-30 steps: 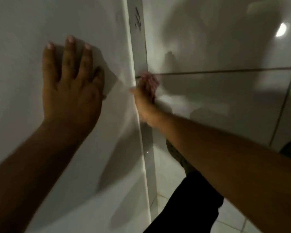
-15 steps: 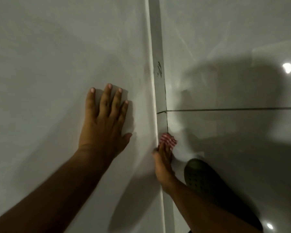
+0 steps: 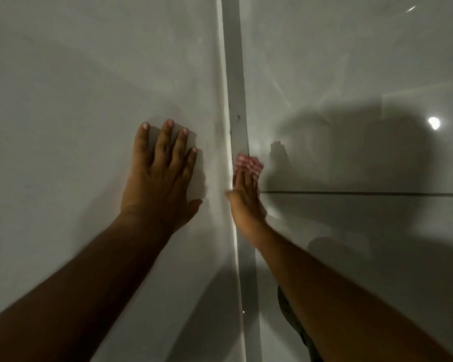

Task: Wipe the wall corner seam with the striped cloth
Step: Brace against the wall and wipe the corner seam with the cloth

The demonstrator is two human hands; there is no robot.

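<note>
Reaching in from the bottom edge, two bare forearms run up toward the wall corner seam (image 3: 237, 105), the pale vertical strip where a plain wall meets a glossy tiled wall. Just right of the seam's lower stretch, a dark, speckled shape (image 3: 288, 309) shows beside the right forearm; what it is cannot be told. Farther up, the left hand (image 3: 162, 176) lies flat and open on the plain wall (image 3: 76, 100) left of the seam, fingers spread and pointing up, thumb tip near the seam but apart from it, holding nothing. Right against the seam, the right hand (image 3: 245, 194) is extended edge-on with fingers straight, pressing the striped cloth (image 3: 249, 164) to the wall; the cloth, red and white and blurred, shows bunched at and above the fingertips, touching the seam's right edge. Whether the fingers curl around the cloth or only push it flat cannot be told. Level with that hand, a dark grout line (image 3: 364, 193) runs rightward from the seam across the tiled wall (image 3: 351, 61). Above the cloth, small dark specks (image 3: 238, 118) mark the seam, and a bright light reflection (image 3: 434, 123) glints well to its right.
</note>
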